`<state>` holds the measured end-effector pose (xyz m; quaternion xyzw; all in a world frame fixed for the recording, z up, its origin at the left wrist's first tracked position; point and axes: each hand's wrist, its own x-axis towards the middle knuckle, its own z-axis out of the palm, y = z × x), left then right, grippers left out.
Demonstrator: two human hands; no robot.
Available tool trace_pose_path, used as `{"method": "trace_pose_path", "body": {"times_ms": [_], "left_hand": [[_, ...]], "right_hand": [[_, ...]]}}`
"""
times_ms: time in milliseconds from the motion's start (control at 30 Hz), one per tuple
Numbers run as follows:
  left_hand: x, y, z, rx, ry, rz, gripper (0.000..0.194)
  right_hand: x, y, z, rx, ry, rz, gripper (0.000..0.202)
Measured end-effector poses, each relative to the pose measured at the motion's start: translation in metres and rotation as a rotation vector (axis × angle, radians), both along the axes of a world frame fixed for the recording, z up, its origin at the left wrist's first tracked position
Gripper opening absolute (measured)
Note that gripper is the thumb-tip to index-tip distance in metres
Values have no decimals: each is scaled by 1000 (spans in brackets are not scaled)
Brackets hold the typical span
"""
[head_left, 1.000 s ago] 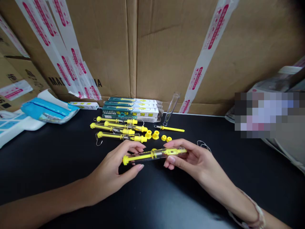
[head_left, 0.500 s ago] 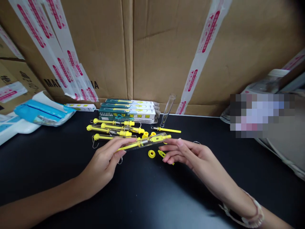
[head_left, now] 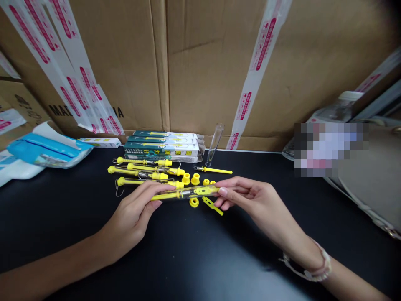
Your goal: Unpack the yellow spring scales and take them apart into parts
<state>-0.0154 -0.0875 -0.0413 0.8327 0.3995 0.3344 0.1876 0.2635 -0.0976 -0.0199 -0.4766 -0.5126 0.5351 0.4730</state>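
Between my hands lies a tubular spring scale (head_left: 188, 192), a clear tube with a yellow rod, a metal spring and a flat yellow piece inside. My left hand (head_left: 134, 213) is closed around its left end. At the right end, the thumb and fingers of my right hand (head_left: 250, 198) pinch the tip. Just below the tube are a yellow ring (head_left: 194, 202) and a flat yellow slotted piece (head_left: 213, 206) on the table. Several yellow caps (head_left: 195, 179) stand behind it. Several other spring scales (head_left: 144, 161) with metal hooks lie behind my left hand.
Stacked green and white boxes (head_left: 163, 146) stand against a large cardboard box (head_left: 200, 75). A clear tube (head_left: 215, 144) stands upright beside them, with a yellow rod and spring (head_left: 216, 170) in front. At left lies a blue packet (head_left: 46, 146); at right, a bottle (head_left: 338, 108) and a bag (head_left: 369, 167).
My right hand has closed from loosely spread fingers onto the right end of the spring scale. The tube now lies nearer to level. The whole view has shifted slightly.
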Motion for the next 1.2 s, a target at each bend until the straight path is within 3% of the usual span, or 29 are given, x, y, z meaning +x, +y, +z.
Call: {"method": "trace_pose_path", "body": {"times_ms": [200, 300, 400, 567, 800, 1200], "left_hand": [[-1, 4, 1, -74, -13, 23, 29], [-2, 5, 1, -96, -18, 39, 29], [-3, 6, 2, -99, -23, 44, 29], [-3, 7, 3, -111, -26, 43, 29], [1, 4, 5, -146, -57, 76, 28], [-3, 7, 3, -129, -17, 36, 29]], "right_hand": [[17, 8, 5, 143, -133, -101, 36], [31, 14, 4, 206, -367, -146, 33], [40, 19, 0, 261, -617, -108, 26], [38, 19, -4, 289, -804, 14, 34], [30, 15, -4, 335, -893, 86, 42], [36, 16, -12, 417, -935, 92, 34]]}}
